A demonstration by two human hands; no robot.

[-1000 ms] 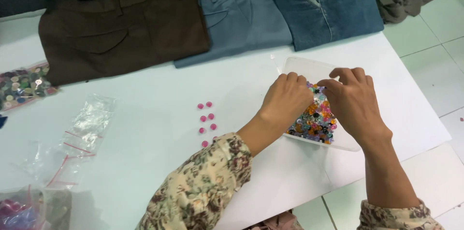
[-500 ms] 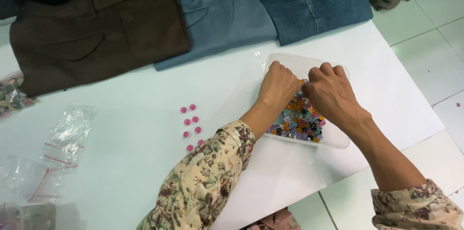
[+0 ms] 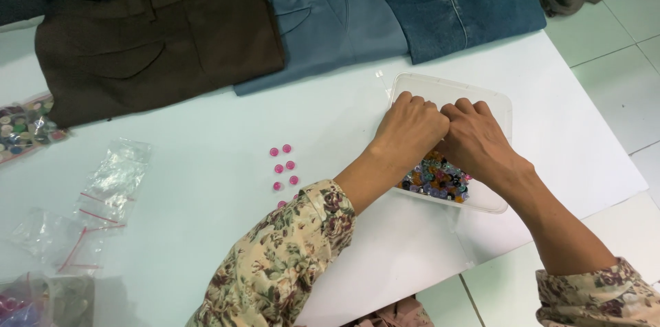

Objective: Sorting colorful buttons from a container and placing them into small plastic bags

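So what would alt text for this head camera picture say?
Both hands, left hand and right hand, reach side by side into a clear plastic box of mixed coloured buttons on a white table. Pink buttons lie nearby; three folded trousers lie behind.

clear plastic tub, glossy beads, matt white table

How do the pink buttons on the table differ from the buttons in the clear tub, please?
The pink buttons are few, one colour and spread singly on the white table; the mixed buttons are many, multicoloured and heaped in the clear tub, partly hidden under the left hand and right hand. Both look small and round.
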